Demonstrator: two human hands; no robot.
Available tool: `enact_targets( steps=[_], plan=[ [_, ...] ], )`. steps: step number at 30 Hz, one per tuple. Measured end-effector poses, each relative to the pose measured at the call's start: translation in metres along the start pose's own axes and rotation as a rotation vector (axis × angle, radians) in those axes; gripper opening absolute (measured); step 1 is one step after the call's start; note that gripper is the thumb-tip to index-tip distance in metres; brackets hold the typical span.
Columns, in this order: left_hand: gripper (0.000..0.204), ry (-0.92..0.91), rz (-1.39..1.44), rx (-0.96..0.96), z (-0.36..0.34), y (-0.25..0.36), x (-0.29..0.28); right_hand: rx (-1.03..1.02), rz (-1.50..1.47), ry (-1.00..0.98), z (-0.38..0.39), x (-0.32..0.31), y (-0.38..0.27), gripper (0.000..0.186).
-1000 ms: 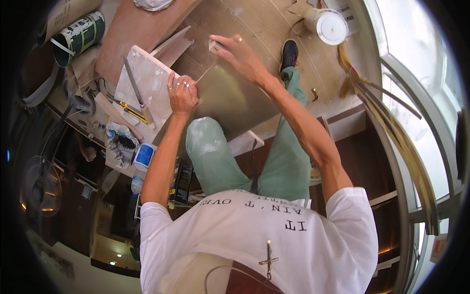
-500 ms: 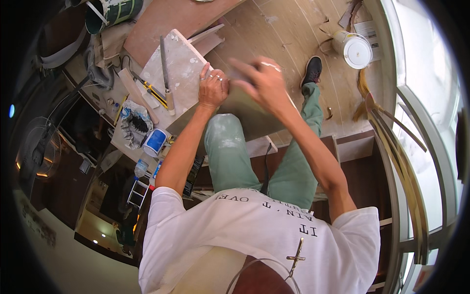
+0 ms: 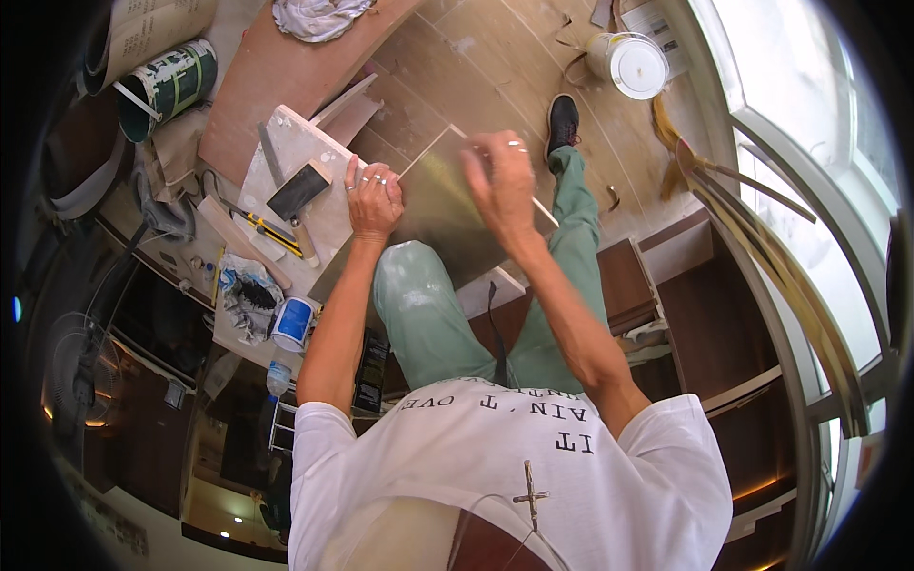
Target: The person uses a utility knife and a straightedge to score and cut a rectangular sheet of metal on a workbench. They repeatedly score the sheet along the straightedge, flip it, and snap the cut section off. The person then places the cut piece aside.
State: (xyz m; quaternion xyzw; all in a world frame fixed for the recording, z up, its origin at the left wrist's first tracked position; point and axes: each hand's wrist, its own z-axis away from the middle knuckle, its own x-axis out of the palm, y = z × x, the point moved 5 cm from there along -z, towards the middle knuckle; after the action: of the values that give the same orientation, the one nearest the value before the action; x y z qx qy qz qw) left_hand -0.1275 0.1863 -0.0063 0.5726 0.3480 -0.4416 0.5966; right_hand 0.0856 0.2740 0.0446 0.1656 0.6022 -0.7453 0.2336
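Observation:
A thin panel with a dull bronze-green face lies slanted above my lap. My left hand is closed around its left edge, fingers curled, beside a white-smeared board. Over the panel's face is my right hand, its fingers smeared by motion; whether they touch the surface is unclear. On the board, a dark-faced block lies across a wooden-handled file, covering part of its blade. A yellow and black utility knife rests close by.
To the left are a blue and white tub, a crumpled bag and a plastic bottle. A green bucket lies tipped at upper left. A white pail stands beyond my shoe. Long strips lean near the window.
The dark-faced block now lies on the board across the file, where none showed before. My right hand has drawn its fingers in over the panel. The whole view has shifted.

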Motion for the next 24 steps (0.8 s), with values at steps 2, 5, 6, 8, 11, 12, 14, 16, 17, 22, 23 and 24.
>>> enact_targets(
  steps=[2,5,6,8,11,12,14,16,17,22,23,24],
  plan=[
    [0.030,-0.015,0.015,0.002,-0.006,0.001,-0.001,0.195,0.000,-0.080,0.010,-0.014,0.033,0.023],
    [0.030,-0.010,0.015,0.004,-0.008,0.001,0.000,0.231,-0.091,-0.160,0.011,-0.006,0.044,0.020],
    [0.031,-0.016,0.013,0.006,-0.008,0.000,0.000,0.240,-0.099,-0.165,0.009,-0.004,0.046,0.020],
    [0.032,-0.026,0.014,0.009,-0.007,0.000,0.001,0.252,-0.112,-0.176,0.010,-0.003,0.048,0.019],
    [0.033,-0.015,0.007,0.016,-0.005,-0.001,0.002,0.243,-0.142,-0.171,0.006,-0.002,0.046,0.018],
    [0.033,-0.006,0.003,0.019,-0.004,-0.002,0.003,0.243,-0.160,-0.164,0.005,-0.003,0.045,0.017],
    [0.033,-0.009,-0.001,0.026,-0.004,-0.002,0.004,0.243,-0.191,-0.155,0.006,-0.002,0.044,0.016],
    [0.032,-0.011,-0.003,0.030,-0.005,-0.001,0.003,0.243,-0.216,-0.150,0.005,-0.001,0.046,0.014],
    [0.033,-0.012,-0.003,0.030,-0.006,0.000,0.003,0.249,-0.231,-0.151,0.005,-0.001,0.047,0.014],
    [0.032,-0.002,-0.002,0.029,-0.007,0.002,0.000,0.353,-0.315,-0.269,-0.003,-0.002,0.051,0.014],
    [0.032,-0.004,-0.002,0.027,-0.007,0.002,0.000,0.344,-0.322,-0.284,-0.004,-0.002,0.051,0.014],
    [0.032,-0.005,-0.003,0.026,-0.007,0.002,0.000,0.335,-0.328,-0.300,-0.006,-0.001,0.051,0.015]
  ],
)
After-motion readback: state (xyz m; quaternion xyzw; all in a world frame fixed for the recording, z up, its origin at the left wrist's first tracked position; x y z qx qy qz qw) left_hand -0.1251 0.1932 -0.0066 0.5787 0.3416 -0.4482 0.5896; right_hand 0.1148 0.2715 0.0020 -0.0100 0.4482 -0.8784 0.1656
